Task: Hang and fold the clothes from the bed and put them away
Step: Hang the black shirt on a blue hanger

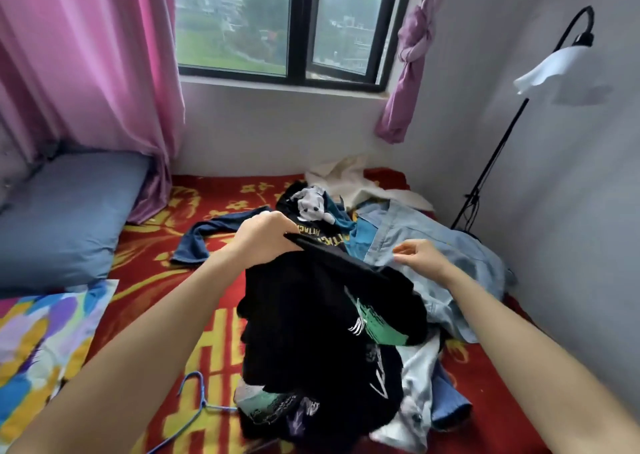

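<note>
A heap of clothes lies on the bed with its red and yellow cover [207,342]. My left hand [263,239] grips the edge of a black printed t-shirt [318,301] and holds it lifted above the heap. My right hand [420,258] hovers over a light blue denim garment [433,242], fingers loosely curled, holding nothing. A blue wire hanger [194,401] lies on the cover at the lower left of the heap. More dark printed shirts [311,405] lie under the lifted one.
A blue pillow [65,221] and a colourful pillow [38,342] lie at the left. Pink curtains [93,72] hang beside the window [298,24]. A black floor lamp [540,72] stands by the right wall. A cream garment [349,176] and a navy garment [207,232] lie farther back.
</note>
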